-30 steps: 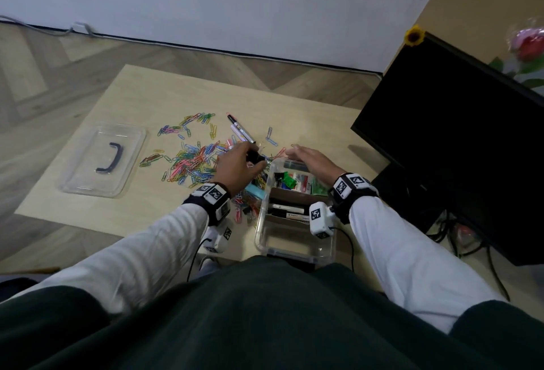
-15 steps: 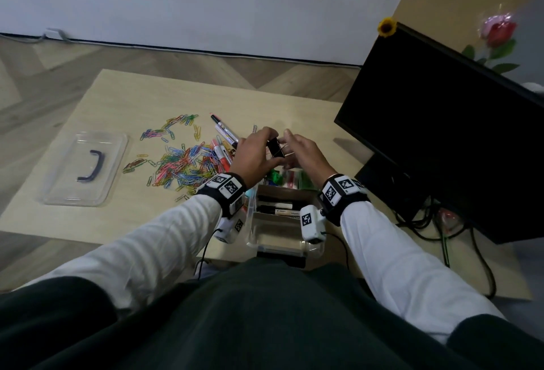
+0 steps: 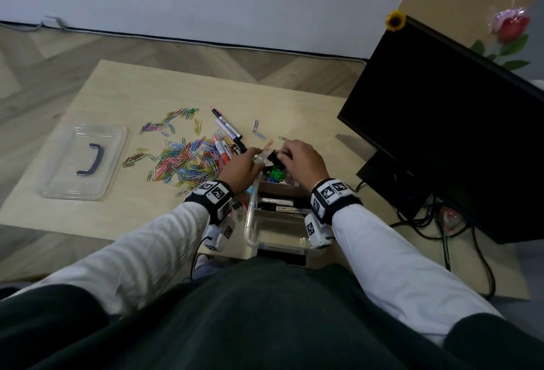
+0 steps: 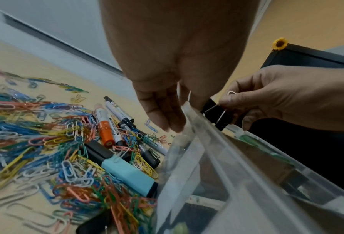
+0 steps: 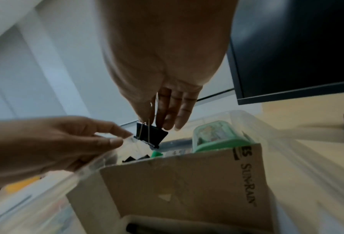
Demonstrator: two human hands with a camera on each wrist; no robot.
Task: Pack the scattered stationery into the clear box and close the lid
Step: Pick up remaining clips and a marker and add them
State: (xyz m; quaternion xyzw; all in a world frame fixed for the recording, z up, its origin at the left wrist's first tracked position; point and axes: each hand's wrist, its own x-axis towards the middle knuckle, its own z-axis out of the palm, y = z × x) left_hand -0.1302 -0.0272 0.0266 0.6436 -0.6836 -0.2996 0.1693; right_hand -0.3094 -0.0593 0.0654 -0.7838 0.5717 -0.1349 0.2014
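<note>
Over the box's [image 3: 250,222] far end, my right hand [image 3: 303,160] pinches a black binder clip [image 5: 151,135] by its wire handles, palm down, while my left hand [image 3: 240,168], fingers loosely extended and empty, touches the rim.

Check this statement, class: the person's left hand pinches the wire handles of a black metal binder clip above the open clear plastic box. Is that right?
One thing is wrong: the right hand pinches the black metal binder clip, as the right wrist view shows. The left hand is at the rim of the open clear plastic box.
</note>
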